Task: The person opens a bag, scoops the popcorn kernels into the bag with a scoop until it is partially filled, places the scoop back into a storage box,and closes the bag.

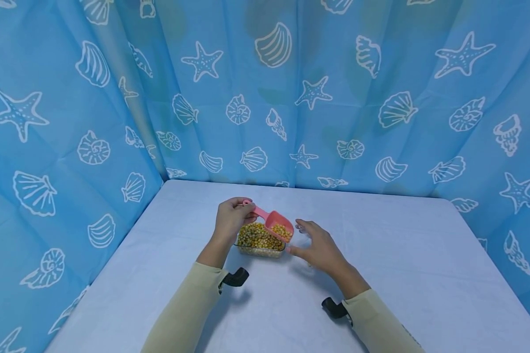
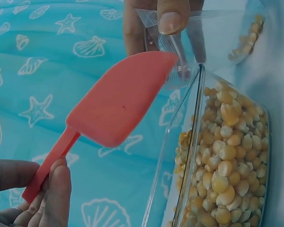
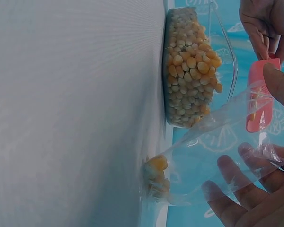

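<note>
The pink scoop (image 1: 273, 219), carrying corn kernels (image 1: 281, 232), tilts above the glass dish (image 1: 260, 252), its handle pinched by my left hand (image 1: 233, 218), while my right hand (image 1: 320, 250), thumb and fingers apart, grips a clear bag (image 3: 203, 146) over the bench (image 1: 402, 274).

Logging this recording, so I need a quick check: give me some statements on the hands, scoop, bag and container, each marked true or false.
1. The left hand holds the scoop by its handle. True.
2. The scoop is empty. False: it carries yellow kernels.
3. The right hand holds the clear bag. True.
4. The bag is empty. False: some kernels sit in its bottom.
5. The container is see-through. True.
</note>
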`<action>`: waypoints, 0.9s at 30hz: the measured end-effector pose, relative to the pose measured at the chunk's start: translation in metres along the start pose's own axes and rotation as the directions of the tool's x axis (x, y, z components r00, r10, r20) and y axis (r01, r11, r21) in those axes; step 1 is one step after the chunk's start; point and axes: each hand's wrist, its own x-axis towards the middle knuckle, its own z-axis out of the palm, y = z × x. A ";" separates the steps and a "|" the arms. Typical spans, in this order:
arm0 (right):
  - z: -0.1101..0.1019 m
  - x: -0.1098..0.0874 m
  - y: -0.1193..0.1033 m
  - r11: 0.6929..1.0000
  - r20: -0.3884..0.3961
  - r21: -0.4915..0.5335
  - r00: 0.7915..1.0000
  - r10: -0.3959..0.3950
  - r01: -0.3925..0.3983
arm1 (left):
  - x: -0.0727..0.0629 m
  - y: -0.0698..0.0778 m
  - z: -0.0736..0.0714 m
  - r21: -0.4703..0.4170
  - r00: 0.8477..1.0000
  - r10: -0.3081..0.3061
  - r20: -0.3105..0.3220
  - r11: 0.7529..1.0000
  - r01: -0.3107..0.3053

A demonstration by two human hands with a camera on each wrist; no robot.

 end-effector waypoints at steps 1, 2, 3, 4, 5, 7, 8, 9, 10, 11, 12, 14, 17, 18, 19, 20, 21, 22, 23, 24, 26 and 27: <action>0.000 0.000 0.000 1.000 0.000 0.001 1.000 0.001 -0.001 | 0.000 0.000 0.000 0.001 1.000 0.002 0.000 1.000 -0.002; 0.000 0.000 0.000 1.000 0.001 0.002 1.000 0.003 -0.003 | -0.001 0.000 0.000 -0.001 1.000 0.004 0.000 1.000 -0.004; 0.000 0.000 0.000 1.000 0.002 0.004 1.000 0.004 -0.004 | -0.001 0.000 0.000 0.001 1.000 0.007 0.001 1.000 -0.007; 0.000 0.000 -0.001 1.000 0.003 0.005 1.000 0.005 -0.005 | -0.001 0.000 0.000 0.001 1.000 0.010 0.001 1.000 -0.010; 0.000 0.000 -0.001 1.000 0.004 0.007 1.000 0.005 -0.005 | -0.001 0.000 0.000 0.000 1.000 0.014 0.002 1.000 -0.014; 0.000 0.000 -0.001 1.000 0.005 0.008 1.000 0.009 -0.009 | -0.001 0.000 0.000 0.002 1.000 0.022 0.004 1.000 -0.022; 0.000 0.000 -0.001 1.000 0.007 0.009 1.000 0.012 -0.012 | -0.002 0.000 0.000 0.006 1.000 0.023 0.005 1.000 -0.024; 0.000 0.000 -0.001 1.000 0.007 0.008 1.000 0.014 -0.014 | -0.002 0.001 0.000 0.010 1.000 0.023 0.004 1.000 -0.024; 0.000 0.000 -0.001 1.000 0.006 0.009 1.000 0.015 -0.015 | -0.002 0.001 0.000 0.012 1.000 0.024 0.004 1.000 -0.024; 0.000 0.000 -0.001 1.000 0.006 0.009 1.000 0.017 -0.017 | -0.002 0.001 0.000 0.017 1.000 0.023 0.004 1.000 -0.023; 0.000 0.000 -0.001 1.000 0.006 0.008 1.000 0.017 -0.017 | -0.002 0.001 0.000 0.020 1.000 0.023 0.003 1.000 -0.023; 0.000 0.000 -0.001 1.000 0.005 0.011 1.000 0.014 -0.014 | -0.002 0.002 0.000 0.026 1.000 0.020 0.002 0.999 -0.020; 0.000 0.000 0.000 1.000 0.002 0.014 1.000 0.009 -0.009 | -0.003 0.003 0.001 0.029 1.000 0.023 0.002 0.999 -0.023; 0.000 0.000 0.000 1.000 0.001 0.014 1.000 0.008 -0.008 | -0.004 0.003 0.001 0.029 1.000 0.025 0.002 0.999 -0.025; 0.000 0.000 0.000 1.000 0.000 0.015 1.000 0.008 -0.008 | -0.004 0.004 0.001 0.030 1.000 0.028 0.002 0.999 -0.028; 0.000 0.000 0.000 1.000 0.000 0.014 1.000 0.008 -0.008 | -0.005 0.004 0.001 0.030 1.000 0.031 0.002 0.999 -0.031; 0.000 0.000 0.000 1.000 0.001 0.014 1.000 0.007 -0.007 | -0.005 0.004 0.002 0.030 0.999 0.036 0.002 0.999 -0.036; 0.000 0.000 -0.001 1.000 0.001 0.014 1.000 0.007 -0.007 | -0.005 0.004 0.002 0.030 0.999 0.039 0.001 0.999 -0.039; 0.000 0.000 -0.001 1.000 0.002 0.014 1.000 0.008 -0.008 | -0.006 0.004 0.002 0.031 0.999 0.040 0.001 0.999 -0.040; 0.000 0.000 -0.001 1.000 0.002 0.013 1.000 0.009 -0.009 | -0.006 0.004 0.002 0.033 0.999 0.041 0.001 0.999 -0.041; 0.000 -0.001 -0.002 1.000 0.004 0.013 1.000 0.010 -0.010 | -0.006 0.005 0.003 0.037 0.999 0.042 0.001 0.998 -0.042; 0.000 -0.001 -0.002 1.000 0.004 0.013 1.000 0.010 -0.011 | -0.007 0.005 0.003 0.038 0.999 0.044 0.002 0.998 -0.044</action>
